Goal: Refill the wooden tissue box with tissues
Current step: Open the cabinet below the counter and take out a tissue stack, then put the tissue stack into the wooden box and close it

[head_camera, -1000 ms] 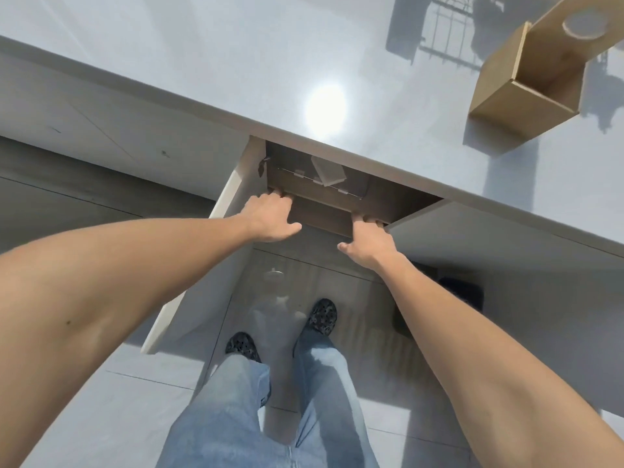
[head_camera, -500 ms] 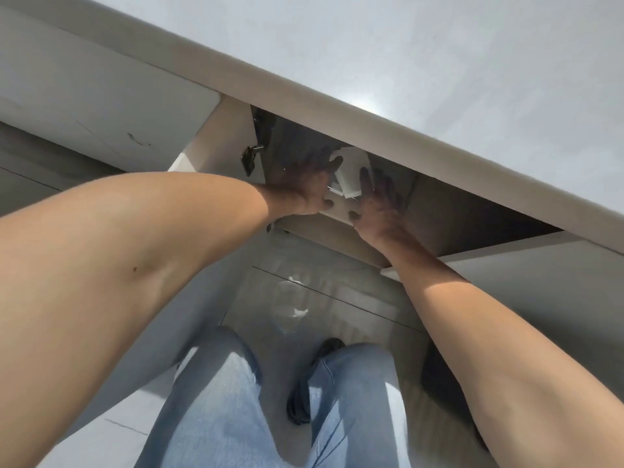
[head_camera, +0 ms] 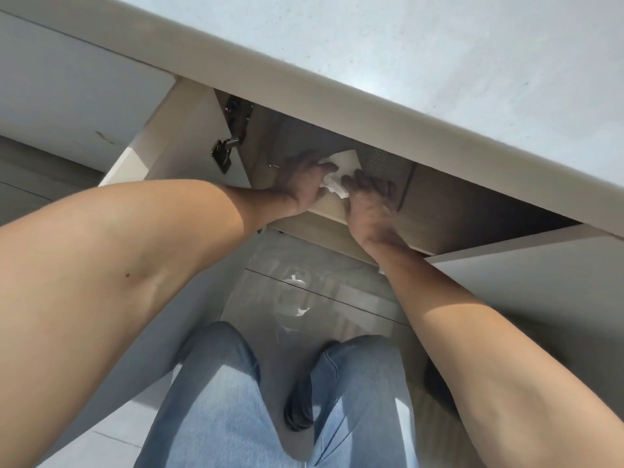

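Reaching into the open cabinet (head_camera: 456, 211) under the bench (head_camera: 405, 45), both bare forearms stretch forward and converge in its shadow. The left hand (head_camera: 300, 179) and right hand (head_camera: 368, 194) lie knuckles-up on either side of a white tissue pack (head_camera: 341, 168), touching it; whether the fingers (head_camera: 385, 187) are clamped on it I cannot tell. A metal hinge (head_camera: 233, 136) hangs on the open door (head_camera: 182, 136). Jeans-clad knees (head_camera: 216, 383) bend below.
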